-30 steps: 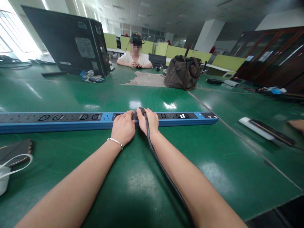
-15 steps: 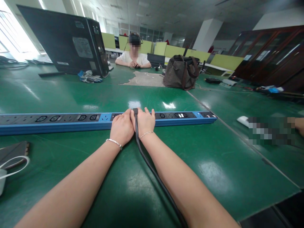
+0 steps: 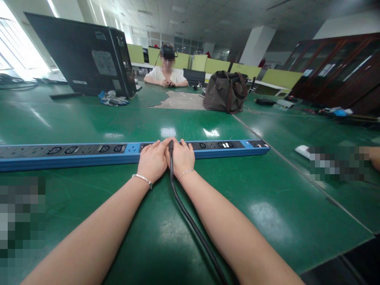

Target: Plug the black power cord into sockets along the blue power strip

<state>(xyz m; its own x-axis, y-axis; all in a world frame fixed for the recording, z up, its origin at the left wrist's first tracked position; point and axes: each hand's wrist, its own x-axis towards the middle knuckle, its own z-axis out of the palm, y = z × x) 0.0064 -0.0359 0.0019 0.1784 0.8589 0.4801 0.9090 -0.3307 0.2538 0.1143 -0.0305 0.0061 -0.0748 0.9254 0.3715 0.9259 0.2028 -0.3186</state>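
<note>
A long blue power strip [image 3: 89, 161] with black outlets lies across the green table. My left hand [image 3: 154, 159] and my right hand [image 3: 183, 156] meet over its middle, closed together around a black power plug [image 3: 170, 145]. Fingertips of both hands come together over the top of the plug, and the outlet beneath is hidden. From the plug a thick black cord [image 3: 185, 211] runs down towards me between my forearms. A bracelet circles each wrist.
A black computer case [image 3: 77, 55] and gloves [image 3: 114, 98] stand at the back left. Behind the strip sits a brown bag [image 3: 225, 92]. A person [image 3: 166, 75] sits across the table. At the right, another hand [image 3: 374, 156] shows near a blurred white object [image 3: 303, 150].
The fingers of both hands have closed in over the plug's top, which showed more before. My right hand has tilted slightly, and the cord has shifted a little.
</note>
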